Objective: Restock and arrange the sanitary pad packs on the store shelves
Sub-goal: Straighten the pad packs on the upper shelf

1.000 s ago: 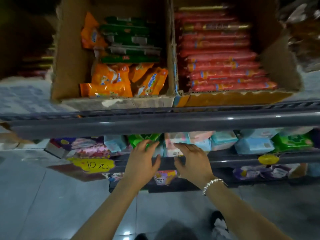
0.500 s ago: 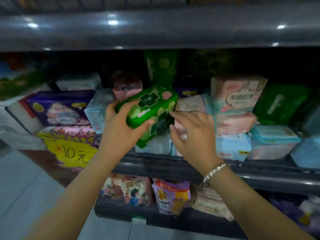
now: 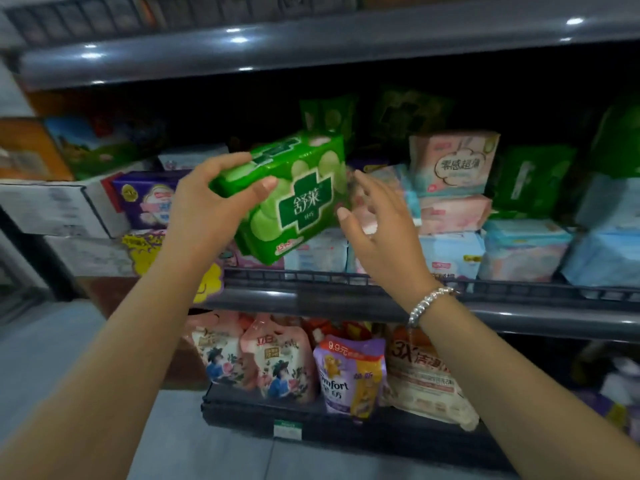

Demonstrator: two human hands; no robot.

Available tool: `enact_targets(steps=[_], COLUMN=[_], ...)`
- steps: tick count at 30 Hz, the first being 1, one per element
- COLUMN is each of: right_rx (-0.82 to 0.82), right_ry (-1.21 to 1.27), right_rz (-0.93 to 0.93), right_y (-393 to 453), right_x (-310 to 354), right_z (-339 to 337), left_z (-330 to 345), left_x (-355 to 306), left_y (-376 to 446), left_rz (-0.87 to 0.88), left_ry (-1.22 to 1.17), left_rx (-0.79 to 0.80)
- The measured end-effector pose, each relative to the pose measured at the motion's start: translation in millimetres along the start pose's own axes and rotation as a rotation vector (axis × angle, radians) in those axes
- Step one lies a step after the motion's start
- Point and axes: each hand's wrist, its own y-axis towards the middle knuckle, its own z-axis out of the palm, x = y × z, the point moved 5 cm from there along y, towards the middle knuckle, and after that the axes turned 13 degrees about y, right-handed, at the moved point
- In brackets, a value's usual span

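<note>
Fingers of the left hand curl over the upper left end of a glossy green plastic sanitary pad pack with a dark green cross label; thumb presses on its front face. Pack is held tilted, left end high, in the air in front of the middle shelf, above the shelf's dark grey front rail.

Right hand: fingers spread and fairly straight, holding nothing, just beside the pack's right edge; contact with the pack cannot be told. A silver bead bracelet sits on the right wrist.

Behind the hands, middle shelf carries stacked soft packs: a pink and white pack with a cloud-shaped label on top of another pink pack, pale blue packs beneath and to the right, further green packs at the back. A purple pack lies to the left.

Lower shelf: standing refill pouches, including a purple and yellow pouch.
</note>
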Motion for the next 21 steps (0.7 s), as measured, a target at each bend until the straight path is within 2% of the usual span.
enact_targets(steps=[5,9,15,21], right_rx=[0.074,0.143,-0.035,-0.236], right_ry=[0.300,0.399,0.340,0.345], right_rz=[0.229,0.436,0.703,0.916], right_y=[-48.4,-101.3,-183.3,-253.0], right_x=[33.2,37.7,-13.8,-108.6], right_z=[-8.8,-9.9,-17.5,-30.5], left_z=[-28.7,-22.9,44.7,144.2], left_x=[-3.8,17.9,73.1,130.8], left_y=[-60.7,-112.6,-172.5,-228.9], left_rz=[-0.028,-0.067,-0.226,-0.460], left_ry=[-0.022,-0.091,-0.077,-0.259], left_rx=[0.151,0.303,0.433,0.659])
